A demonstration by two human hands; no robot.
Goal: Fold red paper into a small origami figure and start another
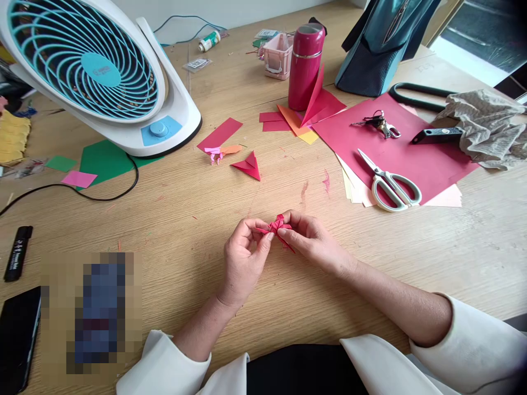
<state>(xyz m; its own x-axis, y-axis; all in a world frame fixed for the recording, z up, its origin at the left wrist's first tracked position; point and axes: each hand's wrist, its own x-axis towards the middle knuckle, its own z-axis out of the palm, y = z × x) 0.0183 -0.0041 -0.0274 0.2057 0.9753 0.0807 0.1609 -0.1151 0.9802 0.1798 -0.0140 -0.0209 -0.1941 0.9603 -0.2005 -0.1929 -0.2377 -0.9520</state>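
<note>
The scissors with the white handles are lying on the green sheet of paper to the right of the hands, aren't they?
Not quite: the scissors with the white handles lie on the large red sheet, not a green one, as the head view shows. They are indeed to the right of the hands.

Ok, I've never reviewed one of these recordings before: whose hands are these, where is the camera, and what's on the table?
There is no machine here. The one picture comes from a camera worn on a person's head, looking down at their own two bare hands.

The left hand and right hand together pinch a small folded red paper piece just above the wooden table.

Farther back lie another folded red piece, a small pink and orange folded piece, white-handled scissors on a large red paper sheet, keys, a magenta flask and a white and teal fan. A black phone lies at the near left.
</note>
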